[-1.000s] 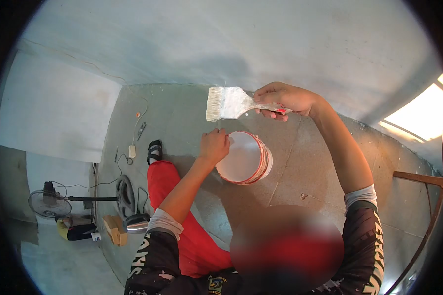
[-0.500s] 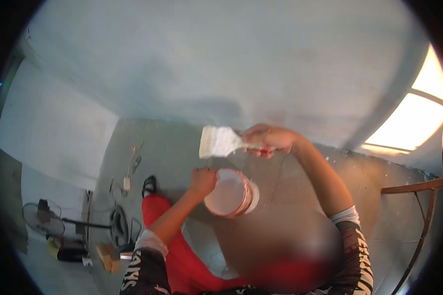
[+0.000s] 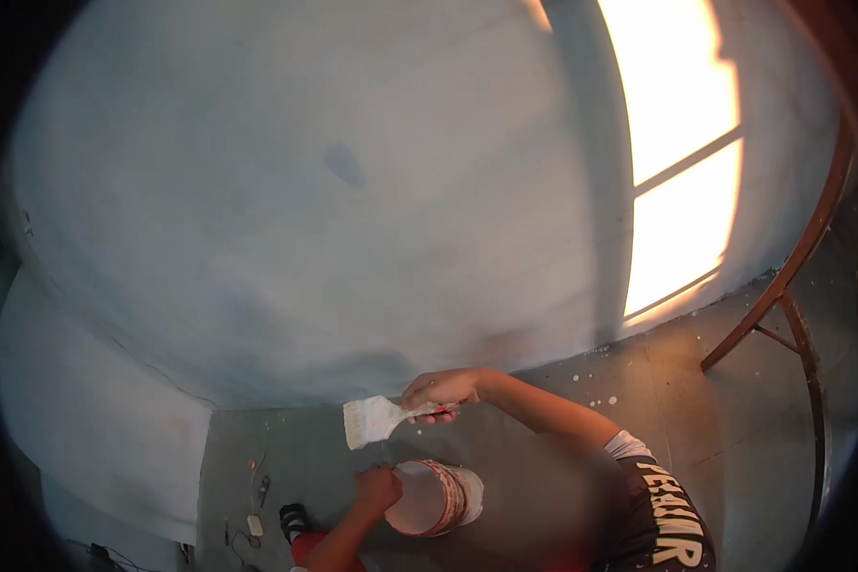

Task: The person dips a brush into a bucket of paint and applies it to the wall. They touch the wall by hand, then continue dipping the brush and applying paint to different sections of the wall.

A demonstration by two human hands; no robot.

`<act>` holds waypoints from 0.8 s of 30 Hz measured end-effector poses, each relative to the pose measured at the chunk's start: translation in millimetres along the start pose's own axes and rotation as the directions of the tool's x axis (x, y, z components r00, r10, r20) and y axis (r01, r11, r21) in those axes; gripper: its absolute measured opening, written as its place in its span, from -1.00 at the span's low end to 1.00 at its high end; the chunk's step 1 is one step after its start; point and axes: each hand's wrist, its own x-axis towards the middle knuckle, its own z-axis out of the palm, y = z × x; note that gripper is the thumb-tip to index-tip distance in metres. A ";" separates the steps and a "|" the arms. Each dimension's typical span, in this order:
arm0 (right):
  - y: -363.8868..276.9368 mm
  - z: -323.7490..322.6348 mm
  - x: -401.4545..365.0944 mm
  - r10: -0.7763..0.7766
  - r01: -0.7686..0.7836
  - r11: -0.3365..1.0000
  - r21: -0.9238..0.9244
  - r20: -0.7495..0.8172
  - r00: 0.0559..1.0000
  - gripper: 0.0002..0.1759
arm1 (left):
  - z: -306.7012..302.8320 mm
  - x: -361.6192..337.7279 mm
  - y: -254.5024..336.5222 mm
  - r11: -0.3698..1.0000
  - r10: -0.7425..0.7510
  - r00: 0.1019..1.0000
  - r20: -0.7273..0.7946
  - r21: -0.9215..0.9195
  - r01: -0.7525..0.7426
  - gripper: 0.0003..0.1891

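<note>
A wide paintbrush with a pale, paint-covered head is in my right hand, fingers wrapped round its handle. Its bristles point left, above the floor and close to the foot of the wall. My left hand is closed on the near-left rim of a paint bucket. The bucket is tilted, its mouth facing left, and paint smears its outer side. The brush is just beyond the bucket's mouth, apart from it.
Bright window light falls on the wall at the right. A brown metal frame with legs stands at the right edge. On the grey floor at the left lie a cable and a white plug-like block. White paint spots dot the floor by the wall.
My view has tilted up, showing more of the wall; both hands, the brush and the bucket now appear lower. The fan at the left has mostly left the view. Both grips are unchanged.
</note>
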 end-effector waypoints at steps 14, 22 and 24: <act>-9.7 8.2 -17.1 -0.065 0.066 0.997 0.031 -0.025 0.998 -0.72 | 24.2 0.5 -7.4 0.964 0.004 0.995 -0.104 -0.263 -0.032 -0.73; -18.0 11.1 -23.6 -0.035 0.035 0.999 0.000 0.005 0.999 -0.69 | 0.1 -24.4 8.8 0.941 -0.017 1.000 -0.001 -0.337 0.016 -0.72; -24.2 14.4 -28.5 -0.026 0.026 0.999 -0.021 -0.007 1.000 -0.69 | -2.5 -23.6 6.2 0.941 0.007 0.998 0.063 -0.338 0.014 -0.72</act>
